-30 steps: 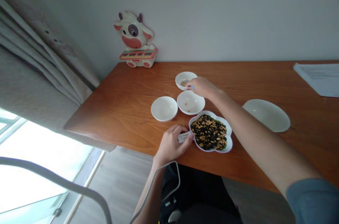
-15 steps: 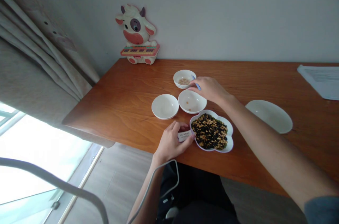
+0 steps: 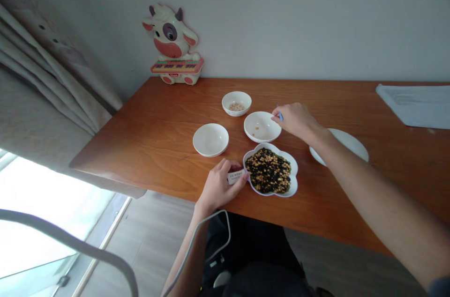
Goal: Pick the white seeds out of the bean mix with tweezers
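Observation:
My left hand [image 3: 223,183] grips the labelled handle [image 3: 236,176] of a white, flower-shaped dish [image 3: 294,180]. Dark seeds or beans mixed with yellowish pieces [image 3: 269,170] fill that dish. Beyond it stands a white bowl [image 3: 263,134] with a few small pale pieces inside. At this bowl's right rim is my right hand [image 3: 294,120], closed around a slim blue tool [image 3: 280,116] whose kind I cannot make out. The fingertips seem to touch the rim. Farther back, another white bowl [image 3: 236,104] holds several pale pieces. A third bowl [image 3: 211,140], on the left, shows nothing inside.
A white oval plate [image 3: 348,144] lies partly behind my right forearm. Near the wall a toy cow with a keyboard [image 3: 176,53] stands at the table's left corner. Papers [image 3: 418,105] lie at the back right. A grey cable [image 3: 197,236] loops by my left forearm.
The middle bowl has shifted right and slightly back, away from the other two bowls. My right hand has moved right with it. My left hand stays on the handle. The view has turned slightly.

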